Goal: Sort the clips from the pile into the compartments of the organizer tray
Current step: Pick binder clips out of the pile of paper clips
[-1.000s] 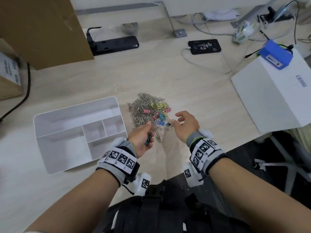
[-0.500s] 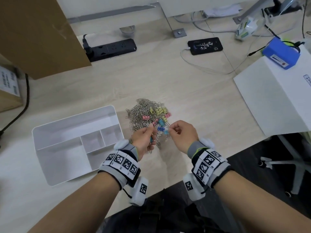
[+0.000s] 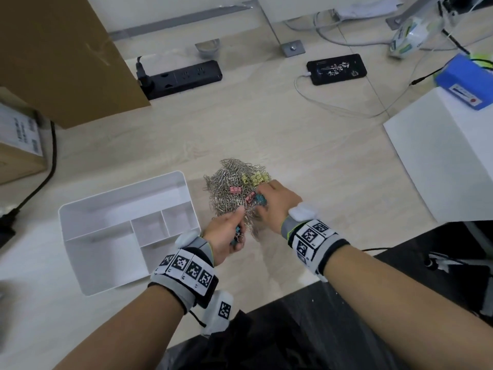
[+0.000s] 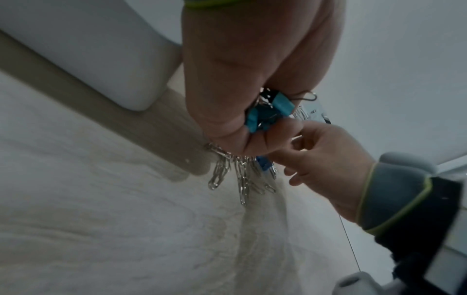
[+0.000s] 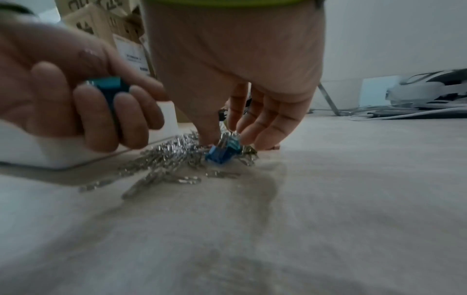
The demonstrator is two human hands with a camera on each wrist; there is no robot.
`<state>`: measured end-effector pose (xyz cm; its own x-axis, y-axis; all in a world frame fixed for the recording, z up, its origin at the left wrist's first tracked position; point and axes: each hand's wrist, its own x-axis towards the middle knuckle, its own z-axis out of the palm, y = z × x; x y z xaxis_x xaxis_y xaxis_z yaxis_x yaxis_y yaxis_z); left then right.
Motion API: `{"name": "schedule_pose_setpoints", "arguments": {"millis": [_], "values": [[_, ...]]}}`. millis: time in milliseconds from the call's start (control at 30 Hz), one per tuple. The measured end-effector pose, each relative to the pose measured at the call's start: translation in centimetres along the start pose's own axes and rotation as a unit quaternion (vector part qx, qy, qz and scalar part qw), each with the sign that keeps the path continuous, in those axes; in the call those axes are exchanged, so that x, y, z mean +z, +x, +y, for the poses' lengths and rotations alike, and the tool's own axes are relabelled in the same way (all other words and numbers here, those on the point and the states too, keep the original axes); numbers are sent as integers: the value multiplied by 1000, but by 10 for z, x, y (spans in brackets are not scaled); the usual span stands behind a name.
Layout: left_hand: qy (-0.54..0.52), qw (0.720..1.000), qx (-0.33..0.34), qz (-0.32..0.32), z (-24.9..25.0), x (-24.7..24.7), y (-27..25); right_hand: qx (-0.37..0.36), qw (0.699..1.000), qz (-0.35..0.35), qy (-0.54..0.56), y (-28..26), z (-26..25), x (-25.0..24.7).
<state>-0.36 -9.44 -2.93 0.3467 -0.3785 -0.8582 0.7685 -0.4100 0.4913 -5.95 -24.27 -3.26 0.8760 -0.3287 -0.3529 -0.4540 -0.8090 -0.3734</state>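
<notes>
A: Item one, the pile (image 3: 234, 192): silver paper clips tangled with small coloured binder clips, lying on the desk (image 3: 306, 156) just beside the organizer tray (image 3: 128, 225), at the tray's 3 o'clock.

B: Handling?

A: I am judging the wire clips light, stiff and slippery, hooking onto one another (a strand of them is dangling under the left fist in the left wrist view). The binder clips are looking boxier and easier to take by the flat body than by the wire handles.

B: Item two, the hands.

A: The left hand (image 3: 226, 233) is sitting at the pile's 6 o'clock, fingers curled round a bunch of blue binder clips (image 4: 267, 111), with paper clips trailing from it. The right hand (image 3: 277, 202) is reaching into the pile at its 4 o'clock, thumb and forefinger narrowing on a blue clip (image 5: 223, 150) lying among the wire ones; the other fingers are hanging relaxed. Whether the pinch is fully closing, I cannot tell.

B: Tray contents?

A: No clips are showing in any compartment.

B: Outlying stock?

A: A power strip (image 3: 184, 77) at 11 o'clock of the pile, a phone (image 3: 336, 68) at 1 o'clock, a white box (image 3: 442, 161) at 3 o'clock.
</notes>
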Motion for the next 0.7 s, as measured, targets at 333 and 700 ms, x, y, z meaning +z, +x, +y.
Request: {"name": "schedule_pose_setpoints", "arguments": {"millis": [333, 700], "values": [[-4, 1000, 19, 12, 12, 1, -17, 124, 978, 77, 149, -4, 8, -10], [-29, 995, 95, -14, 43, -16, -54, 121, 886, 34, 447, -31, -56, -47]]}}
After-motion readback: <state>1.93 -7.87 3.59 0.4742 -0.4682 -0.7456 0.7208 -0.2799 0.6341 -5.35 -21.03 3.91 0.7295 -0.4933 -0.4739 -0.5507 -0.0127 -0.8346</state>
